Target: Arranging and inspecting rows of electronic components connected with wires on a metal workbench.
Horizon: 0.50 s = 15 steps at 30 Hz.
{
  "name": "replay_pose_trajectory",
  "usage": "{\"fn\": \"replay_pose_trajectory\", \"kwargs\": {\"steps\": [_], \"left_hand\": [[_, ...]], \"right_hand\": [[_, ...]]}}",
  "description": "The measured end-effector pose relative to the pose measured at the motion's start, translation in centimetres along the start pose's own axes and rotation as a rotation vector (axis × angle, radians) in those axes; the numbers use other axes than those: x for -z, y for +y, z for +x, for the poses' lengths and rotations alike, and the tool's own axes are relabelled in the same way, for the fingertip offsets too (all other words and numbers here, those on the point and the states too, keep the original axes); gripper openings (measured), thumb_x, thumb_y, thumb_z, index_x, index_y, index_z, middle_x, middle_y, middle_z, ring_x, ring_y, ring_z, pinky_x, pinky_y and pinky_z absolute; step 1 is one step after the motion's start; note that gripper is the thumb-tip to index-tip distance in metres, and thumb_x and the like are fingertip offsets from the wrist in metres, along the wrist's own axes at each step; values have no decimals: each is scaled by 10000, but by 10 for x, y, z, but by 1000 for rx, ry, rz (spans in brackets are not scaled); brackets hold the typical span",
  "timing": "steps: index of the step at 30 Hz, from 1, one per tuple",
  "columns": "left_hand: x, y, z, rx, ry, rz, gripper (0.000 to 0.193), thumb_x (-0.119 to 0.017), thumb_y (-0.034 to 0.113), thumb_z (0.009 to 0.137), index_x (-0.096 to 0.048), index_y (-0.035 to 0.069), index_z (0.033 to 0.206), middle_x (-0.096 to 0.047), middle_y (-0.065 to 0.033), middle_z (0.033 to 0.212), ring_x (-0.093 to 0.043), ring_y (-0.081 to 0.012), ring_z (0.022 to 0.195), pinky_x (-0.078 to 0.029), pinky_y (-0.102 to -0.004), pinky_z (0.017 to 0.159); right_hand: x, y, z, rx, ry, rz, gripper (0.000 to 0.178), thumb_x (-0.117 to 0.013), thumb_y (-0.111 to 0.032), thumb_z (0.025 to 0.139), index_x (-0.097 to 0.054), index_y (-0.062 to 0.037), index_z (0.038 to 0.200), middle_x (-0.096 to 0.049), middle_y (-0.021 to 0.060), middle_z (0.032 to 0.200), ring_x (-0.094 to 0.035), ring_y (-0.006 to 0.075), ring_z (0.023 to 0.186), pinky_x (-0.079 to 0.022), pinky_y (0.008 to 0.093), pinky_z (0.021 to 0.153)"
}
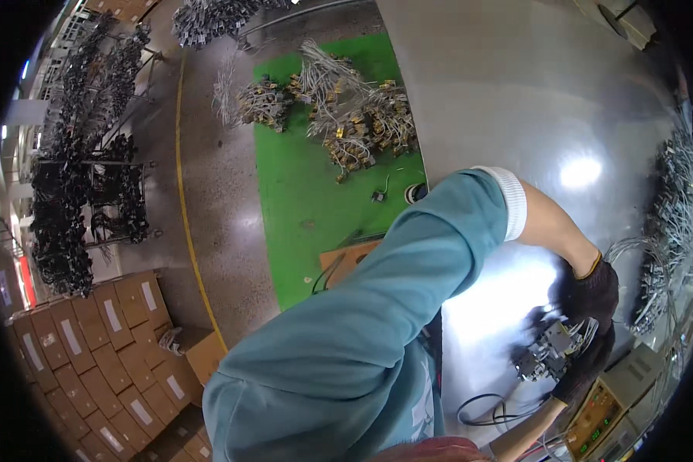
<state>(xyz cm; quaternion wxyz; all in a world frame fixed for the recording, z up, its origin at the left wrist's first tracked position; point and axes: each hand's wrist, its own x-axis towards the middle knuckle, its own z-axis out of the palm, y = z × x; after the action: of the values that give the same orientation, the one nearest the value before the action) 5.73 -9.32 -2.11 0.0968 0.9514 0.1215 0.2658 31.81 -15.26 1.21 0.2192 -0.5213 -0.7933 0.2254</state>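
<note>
My left hand (597, 291), in a dark knitted glove, bends down beside a metal fixture (550, 350) on the bench. Just below it my right hand (587, 368), also gloved, comes in from the lower edge against the fixture's far side. Both sets of fingers look curled and close together, and dark glove hides what lies in them. Thin grey cables (590, 333) show between the hands at the fixture. A black cable (481, 410) loops over the bench near the fixture.
An instrument with lit green digits (597, 420) stands beside my right hand. Bundled grey cables (666, 223) line the shiny bench's (500, 85) far side. Left are cable bundles (362, 123) on a green mat (285, 192), stacked cartons (108, 362) and loaded racks (61, 192).
</note>
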Motion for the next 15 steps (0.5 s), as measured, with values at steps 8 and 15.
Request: {"fn": "replay_pose_trajectory", "kwargs": {"steps": [8, 15], "left_hand": [[-19, -49, 35, -92, -56, -183, 623, -815, 350, 799, -656, 34, 1312, -708, -245, 1209, -679, -398, 1133, -533, -476, 1006], [-14, -38, 42, -223, -81, -251, 729, -893, 427, 737, -661, 26, 1300, -709, -253, 1200, -675, -415, 1119, -528, -490, 988]], "right_hand": [[-10, 22, -4, -35, 81, 47, 495, -456, -268, 1127, -539, 72, 1477, -607, 232, 1469, -562, 326, 1354, -409, 422, 1158], [14, 41, -6, 174, 115, -80, 485, -498, -265, 1115, -540, 50, 1481, -618, 214, 1450, -579, 308, 1332, -431, 420, 1130]]}}
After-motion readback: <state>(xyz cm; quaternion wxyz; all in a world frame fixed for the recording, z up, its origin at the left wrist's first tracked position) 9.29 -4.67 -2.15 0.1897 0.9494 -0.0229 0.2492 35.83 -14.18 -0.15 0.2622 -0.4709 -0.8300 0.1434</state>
